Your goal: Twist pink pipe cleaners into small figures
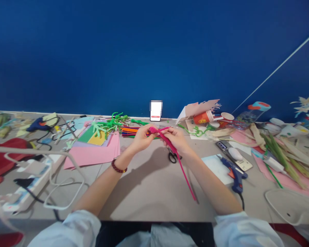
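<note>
Over the middle of the bench [146, 195], the person's left hand [141, 138] and right hand [176, 139] were raised and close together, each pinching a magenta pipe cleaner [175, 149] between thumb and fingers. The hands were not spread; their fingers curled in around the stem. It was bent into a small twist at the fingertips, and its long end slanted down past the right hand toward the near side of the bench. A dark red bead bracelet [119, 167] circled the left wrist.

Just below the right hand lay black-handled scissors [172, 157]. Behind the hands was a bundle of multicoloured pipe cleaners [130, 131], with twisted green pipe cleaners [110, 125] beyond it, beside a stack of coloured card [94, 137] on pink paper [92, 154]. To the right, a blue glue gun [234, 175] lay near a white sheet [216, 168], its cord running off toward the near edge. Further back stood a phone [156, 111] against the blue wall [154, 51], and an orange paper cup [202, 117] lay on its side. A white power strip [28, 183] with tangled cables [63, 195] sat at the left.
</note>
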